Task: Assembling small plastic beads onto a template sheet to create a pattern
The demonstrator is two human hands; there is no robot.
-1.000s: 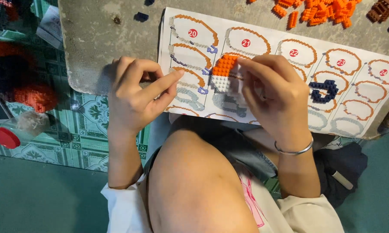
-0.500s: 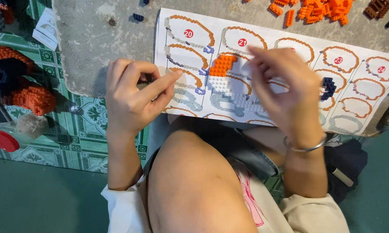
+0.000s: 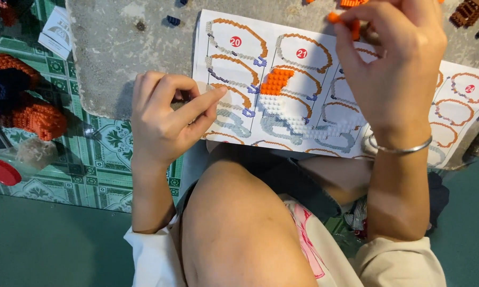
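one small orange brick [image 3: 336, 18] sits pinched in right hand [image 3: 393, 69] fingers; left hand [image 3: 165, 117] fingers curl loosely, pressing the instruction sheet [image 3: 303, 58].

This looks like a home floor used as a hobby corner: a person sits on patterned green tiles [image 3: 112, 154] beside a rough grey slab [image 3: 117, 58], with a printed instruction sheet [image 3: 282, 69] and loose building bricks [image 3: 32, 114] spread around.
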